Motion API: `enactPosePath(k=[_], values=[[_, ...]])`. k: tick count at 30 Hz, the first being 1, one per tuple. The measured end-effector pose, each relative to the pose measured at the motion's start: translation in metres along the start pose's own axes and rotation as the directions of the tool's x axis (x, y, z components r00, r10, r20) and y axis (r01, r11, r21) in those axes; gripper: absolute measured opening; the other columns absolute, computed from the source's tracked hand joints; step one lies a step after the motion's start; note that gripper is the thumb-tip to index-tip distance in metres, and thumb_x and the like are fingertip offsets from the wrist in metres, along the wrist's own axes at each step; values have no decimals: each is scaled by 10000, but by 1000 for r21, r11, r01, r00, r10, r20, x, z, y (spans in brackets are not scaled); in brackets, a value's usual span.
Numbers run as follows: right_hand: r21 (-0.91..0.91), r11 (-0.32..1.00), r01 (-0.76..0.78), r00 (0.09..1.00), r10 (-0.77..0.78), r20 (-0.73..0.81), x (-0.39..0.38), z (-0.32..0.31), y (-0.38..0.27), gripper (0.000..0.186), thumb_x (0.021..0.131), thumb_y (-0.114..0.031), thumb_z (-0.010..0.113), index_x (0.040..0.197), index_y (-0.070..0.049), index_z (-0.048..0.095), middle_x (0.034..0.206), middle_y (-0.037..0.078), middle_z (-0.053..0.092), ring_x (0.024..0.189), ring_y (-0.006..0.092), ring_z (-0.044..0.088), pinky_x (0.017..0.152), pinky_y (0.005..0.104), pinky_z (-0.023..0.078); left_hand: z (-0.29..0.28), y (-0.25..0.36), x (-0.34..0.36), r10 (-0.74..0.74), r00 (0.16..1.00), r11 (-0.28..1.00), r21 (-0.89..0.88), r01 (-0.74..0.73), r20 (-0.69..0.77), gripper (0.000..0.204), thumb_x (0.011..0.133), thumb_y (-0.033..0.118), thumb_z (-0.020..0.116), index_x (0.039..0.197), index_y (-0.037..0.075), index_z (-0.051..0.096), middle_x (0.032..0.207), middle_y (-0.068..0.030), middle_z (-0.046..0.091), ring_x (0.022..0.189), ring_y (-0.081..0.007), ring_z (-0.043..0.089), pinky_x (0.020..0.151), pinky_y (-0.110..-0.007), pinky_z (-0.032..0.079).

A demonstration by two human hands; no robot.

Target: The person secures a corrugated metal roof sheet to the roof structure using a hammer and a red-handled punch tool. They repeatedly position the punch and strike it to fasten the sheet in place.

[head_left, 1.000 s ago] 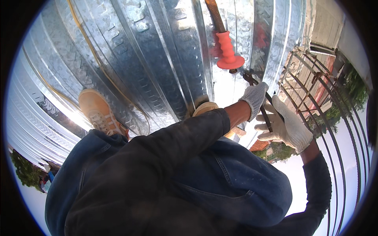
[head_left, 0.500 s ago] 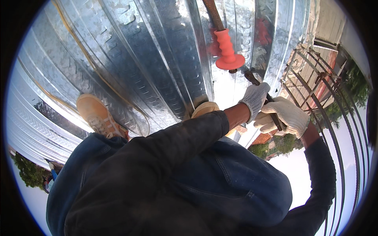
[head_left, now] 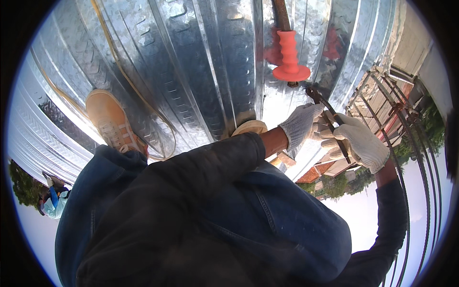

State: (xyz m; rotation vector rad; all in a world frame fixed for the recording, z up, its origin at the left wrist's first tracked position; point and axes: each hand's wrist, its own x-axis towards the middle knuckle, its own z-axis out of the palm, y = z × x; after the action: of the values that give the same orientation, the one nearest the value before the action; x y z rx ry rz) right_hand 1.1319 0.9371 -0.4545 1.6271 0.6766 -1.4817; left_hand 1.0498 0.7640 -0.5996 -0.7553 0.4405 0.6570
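My right hand, in a cream knit glove, has its fingers round the dark metal pincers. The pincers' handles are spread apart, and their jaws point up toward the decking. Close beside the jaws is my left hand, in a greyish glove. Its fingers are curled in, and whatever they hold is hidden. Just beyond the jaws lies a chisel with a red ribbed hand guard and a rusty shaft, apart from both hands.
Ribbed galvanized decking spreads under my shoes. A yellowish cord runs across it. Reinforcing bars rise along the right, past the decking's edge. Another person is far off at the left.
The pincers' handles have spread apart, and my right hand's grip has loosened round them. My left hand has shifted slightly left. More of the far person shows.
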Motion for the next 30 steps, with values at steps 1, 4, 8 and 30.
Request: enactPosePath(k=[1,4,8,30], values=[[32,999,-34,999,34,19,0,-4,2,428,1044,-225,624,1424,-64,736,920,16,656,771,91,606,700,276,496,-2,1,2,-6,1000,1000,28,6,5,322,1168,338,581,1281,37,588,1352,-191,709,1294,-386,699,1221,-685,481],[-2,997,-84,996,84,34,-5,-6,-4,448,1062,-241,622,1465,-75,725,856,-16,618,557,43,458,477,210,359,-18,-7,12,28,998,976,217,-16,-48,320,1139,327,592,1250,27,607,1297,-195,760,1111,-358,770,1122,-598,575],[-2,998,-57,997,57,-49,0,-10,22,427,1079,-226,632,1456,-54,732,982,17,662,533,44,472,436,233,357,-1,-4,-7,31,986,938,347,29,-164,320,1099,324,613,1204,23,650,1161,-175,801,1019,-310,786,986,-480,630],[197,980,-40,994,19,110,8,0,-20,518,1052,-180,640,1498,82,606,1273,223,746,1067,353,818,903,468,705,-13,-25,32,344,922,924,239,-298,-178,324,1052,307,657,881,36,698,789,-13,601,693,-134,483,650,-392,422]])
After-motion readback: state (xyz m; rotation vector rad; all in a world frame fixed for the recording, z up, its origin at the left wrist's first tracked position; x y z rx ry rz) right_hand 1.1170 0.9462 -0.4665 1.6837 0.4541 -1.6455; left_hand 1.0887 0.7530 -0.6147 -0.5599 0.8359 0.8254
